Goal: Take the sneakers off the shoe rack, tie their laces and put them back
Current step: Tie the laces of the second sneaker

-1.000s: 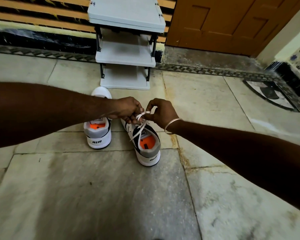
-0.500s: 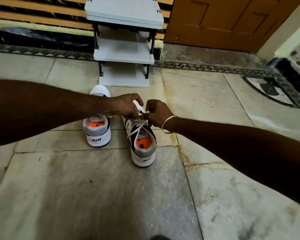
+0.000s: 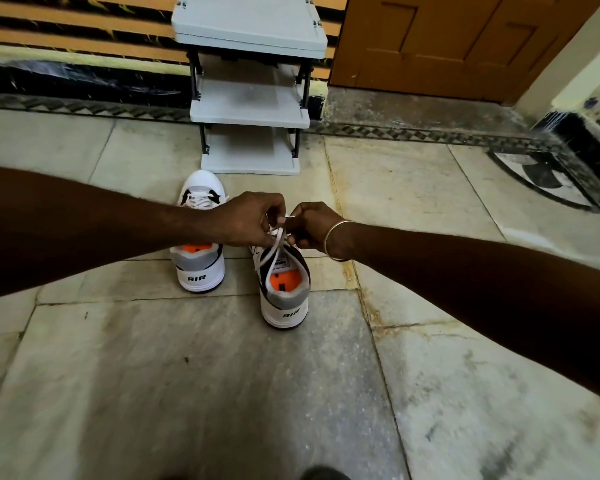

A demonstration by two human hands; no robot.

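Fingers (image 3: 275, 206) of the left hand (image 3: 246, 221) are curled and pinch the white lace (image 3: 273, 249) just above the tongue of the nearer sneaker (image 3: 286, 299). The right hand (image 3: 315, 227), a thin bangle (image 3: 337, 241) on its wrist, pinches the same lace from the other side, so the two hands nearly touch over the shoe. Two strands run down from the pinch toward the eyelets — whether a knot has formed between the hands cannot be told. Both sneakers stand upright on the stone floor (image 3: 187, 375), heels toward the camera, orange insoles showing and "AIR" printed on each heel. The farther sneaker (image 3: 199, 268) stands just left of the nearer one, crossed by the left forearm, its toe near the bottom shelf of the grey shoe rack (image 3: 250, 109) — which stands against the wall beside a brown wooden door (image 3: 447, 39).
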